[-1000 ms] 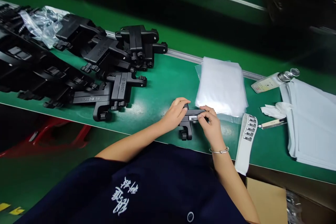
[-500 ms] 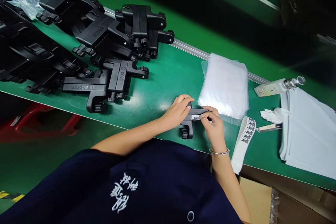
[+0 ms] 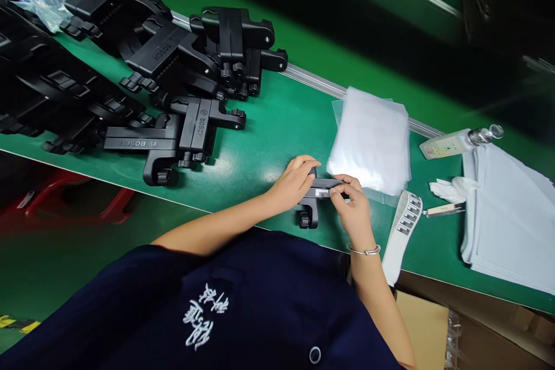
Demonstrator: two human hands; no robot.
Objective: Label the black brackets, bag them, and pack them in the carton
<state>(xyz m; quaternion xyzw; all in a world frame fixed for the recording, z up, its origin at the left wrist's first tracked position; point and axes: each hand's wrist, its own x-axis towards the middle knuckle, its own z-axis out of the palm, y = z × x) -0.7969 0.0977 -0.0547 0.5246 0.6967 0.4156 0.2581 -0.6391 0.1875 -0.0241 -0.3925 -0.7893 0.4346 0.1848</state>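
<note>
A black plastic bracket (image 3: pixel 310 206) with a knob on its lower arm lies on the green tabletop close to my body. My left hand (image 3: pixel 295 184) is closed over its left end, fingers across the top. At the right end, my right hand (image 3: pixel 352 202) pinches the bracket, its thumb beside a small white printed label (image 3: pixel 321 192) on the face towards me. The fingertips hide part of that end. To the right of my right hand, a curled strip of labels (image 3: pixel 401 231) with dark print rests on the table.
Several black BOSCH brackets (image 3: pixel 202 127) are piled at the left. Clear plastic bags (image 3: pixel 370 136) lie stacked beyond my hands. A pump bottle (image 3: pixel 448 144), crumpled tissue (image 3: pixel 453 189), a slim cutter-like tool (image 3: pixel 444 210) and white sheets (image 3: pixel 507 225) are at the right. A red stool (image 3: pixel 78 199) stands below the table.
Both hands keep their hold on the bracket. My right thumb has shifted very slightly left beside the label; the rest looks the same.
</note>
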